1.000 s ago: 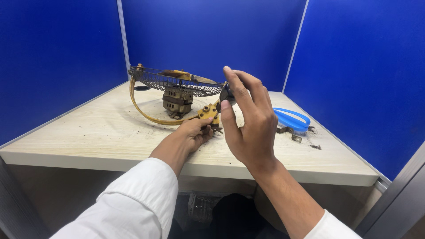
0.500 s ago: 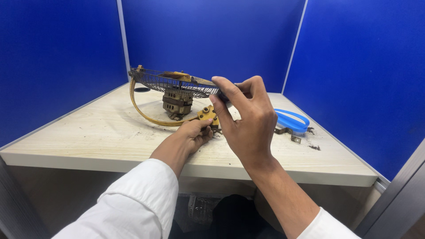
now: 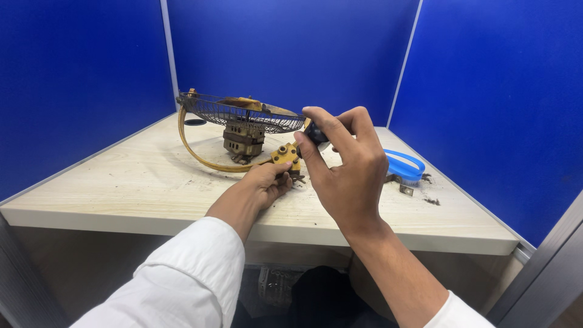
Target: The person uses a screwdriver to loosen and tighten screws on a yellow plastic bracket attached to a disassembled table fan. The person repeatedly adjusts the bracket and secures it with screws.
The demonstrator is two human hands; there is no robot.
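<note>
Rust and grime cover the fan (image 3: 243, 124), which lies near the back middle of the counter (image 3: 121, 182), its wire guard (image 3: 240, 113) tilted over a blocky motor (image 3: 244, 140) with a yellow hoop (image 3: 200, 152) curving below. The left hand (image 3: 258, 185) is closed on the yellow bracket (image 3: 285, 155) at the hoop's end; the right hand (image 3: 346, 167) pinches a small dark knob (image 3: 316, 132) just above it. The motor looks heavy and stiff, the guard thin and easily bent, so the bracket or motor seems the safer hold. A blue ring (image 3: 404, 164) and loose screws (image 3: 407, 190) lie toward the right edge.
</note>
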